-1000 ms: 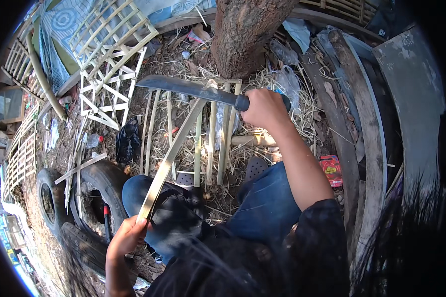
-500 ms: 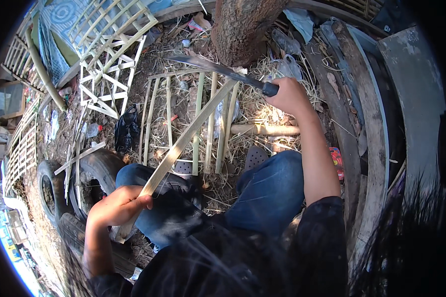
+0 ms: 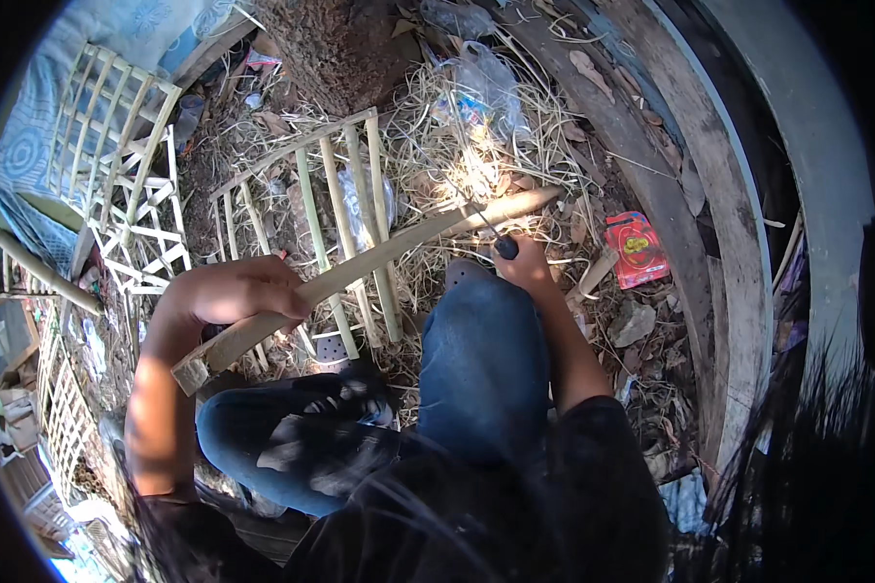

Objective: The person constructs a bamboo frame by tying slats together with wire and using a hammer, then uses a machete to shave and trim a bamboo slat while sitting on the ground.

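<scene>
My left hand is closed around the near part of a long bamboo slat, which slants away to the right. The slat's far end lies over or against a round wooden pole on the ground; whether they touch I cannot tell. My right hand grips the black handle of a machete. Its blade appears nearly edge-on, close to the slat's far end. Beneath the slat, a flat frame of bamboo strips rests on the ground between my feet and a tree trunk.
The tree trunk stands beyond the frame. Shavings and a clear plastic bag litter the ground. Weathered boards line the right side, near a red packet. Bamboo lattices lean at the left.
The machete has come down from above the slat to beside its far end, its blade turned edge-on. My left hand has moved up with the slat, which lies flatter. The view has shifted.
</scene>
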`<state>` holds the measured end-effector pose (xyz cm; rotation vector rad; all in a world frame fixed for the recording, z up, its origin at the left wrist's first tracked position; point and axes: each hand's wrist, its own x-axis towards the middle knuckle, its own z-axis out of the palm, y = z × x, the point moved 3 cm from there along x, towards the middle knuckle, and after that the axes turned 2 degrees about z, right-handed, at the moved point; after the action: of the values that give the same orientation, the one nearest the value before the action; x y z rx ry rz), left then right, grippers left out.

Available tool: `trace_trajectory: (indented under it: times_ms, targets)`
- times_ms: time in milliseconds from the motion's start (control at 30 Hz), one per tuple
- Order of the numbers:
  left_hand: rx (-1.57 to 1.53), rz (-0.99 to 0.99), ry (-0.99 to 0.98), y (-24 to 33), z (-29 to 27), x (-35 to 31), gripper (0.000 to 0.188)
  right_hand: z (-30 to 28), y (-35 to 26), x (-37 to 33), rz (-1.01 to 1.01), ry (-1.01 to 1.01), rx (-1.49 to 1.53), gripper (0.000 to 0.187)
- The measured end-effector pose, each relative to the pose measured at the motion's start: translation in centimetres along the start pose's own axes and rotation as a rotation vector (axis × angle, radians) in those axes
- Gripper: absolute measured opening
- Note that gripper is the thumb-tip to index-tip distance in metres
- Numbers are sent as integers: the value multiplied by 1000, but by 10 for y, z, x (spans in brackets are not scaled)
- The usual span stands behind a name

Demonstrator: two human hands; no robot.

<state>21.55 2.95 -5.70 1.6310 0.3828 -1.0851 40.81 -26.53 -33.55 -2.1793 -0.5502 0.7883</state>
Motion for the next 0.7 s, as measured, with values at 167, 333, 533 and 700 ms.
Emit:
trace_trajectory:
  times_ms: [167,333,533,700]
  targets:
    - [123,302,-57,23,-34,79,40,44,65,18,-127,78,107,17]
    - [-122,607,-94,30,-47,118,53,50,79,26,-156,96,188,13]
    - [-264,525,156,22,-52,136,32,42,53,26,-156,145,61,12]
    - [-49,665,599,33,-29,142,44,46,59,24,-77,167,37,11]
